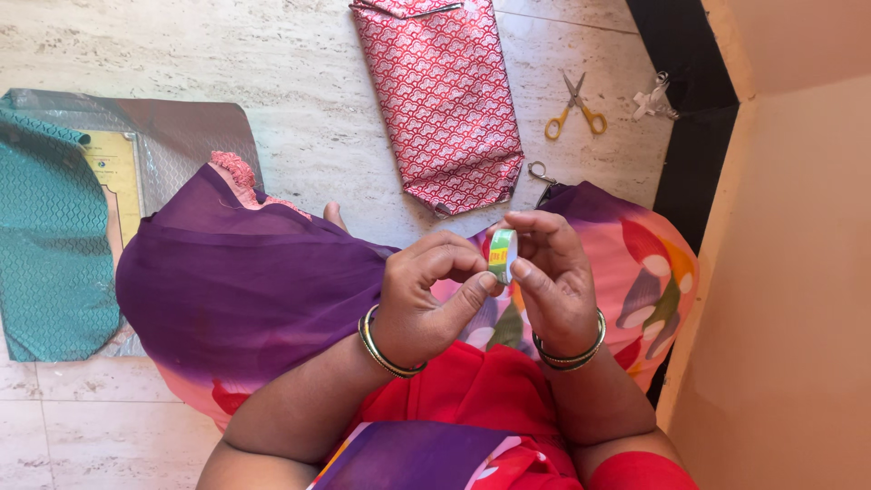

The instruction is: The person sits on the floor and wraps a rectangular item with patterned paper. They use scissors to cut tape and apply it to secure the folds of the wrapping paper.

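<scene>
Currently both hands pinch a small roll of adhesive tape (503,255) with a green and yellow core, held on edge between them above the lap. Left hand (422,299) curls around it, thumb pressing the lower rim, fingers over the top. Right hand (553,277) grips the far side with fingertips, thumb near the roll's face. Neither hand is released; both are closed on the roll. Bangles on both wrists.

Judgement: the person looks to be hunting for the tape's loose end. Doing that well means steadying the roll with one hand, turning it slowly and running a nail along the outer surface until the edge catches, then peeling straight so the strip does not split.

Beneath the hands, purple and multicoloured fabric (245,290) drapes over the knees. Beyond, on the marble floor (299,82), a box wrapped in red patterned paper (442,100) lies well apart from the hands. Yellow-handled scissors (573,109) lie just right of it, near a small clear plastic piece (655,95). Teal patterned wrapping sheet (50,245) lies far left over a silvery sheet (181,132).
</scene>
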